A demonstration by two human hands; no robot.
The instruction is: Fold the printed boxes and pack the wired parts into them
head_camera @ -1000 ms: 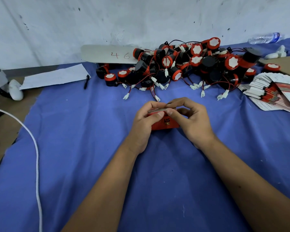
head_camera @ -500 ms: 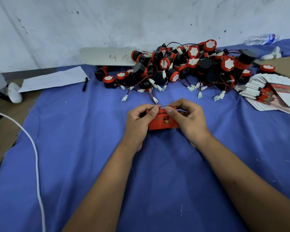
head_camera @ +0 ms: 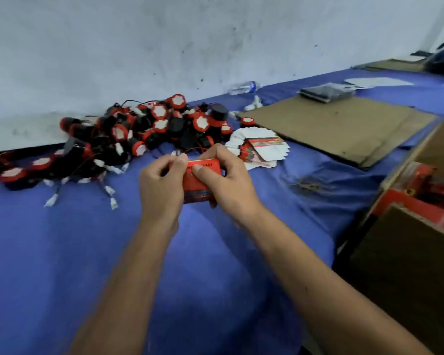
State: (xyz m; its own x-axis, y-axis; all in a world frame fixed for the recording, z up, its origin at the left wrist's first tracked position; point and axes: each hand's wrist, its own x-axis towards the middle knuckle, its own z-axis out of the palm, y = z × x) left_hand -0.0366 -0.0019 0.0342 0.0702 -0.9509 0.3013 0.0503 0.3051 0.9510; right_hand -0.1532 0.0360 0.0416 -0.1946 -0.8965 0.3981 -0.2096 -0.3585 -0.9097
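Observation:
Both hands hold a small red printed box (head_camera: 199, 184) above the blue cloth. My left hand (head_camera: 162, 185) grips its left end, thumb on the top edge. My right hand (head_camera: 227, 184) grips its right end, thumb pressed on the red face. Behind the hands lies a heap of black-and-red wired parts (head_camera: 139, 131) with white plugs on thin wires. A fanned stack of flat unfolded boxes (head_camera: 260, 147) lies just beyond my right hand. The box's inside is hidden.
A brown carton (head_camera: 405, 252) at the right edge holds several red packed boxes (head_camera: 420, 198). A flat cardboard sheet (head_camera: 338, 126) lies behind it with a dark packet (head_camera: 326, 92) on it. A plastic bottle (head_camera: 244, 87) lies by the wall. Blue cloth (head_camera: 62, 252) covers the table.
The view has swung right, bringing the carton and cardboard sheet into sight. The box has been turned in my hands, its red face now toward me.

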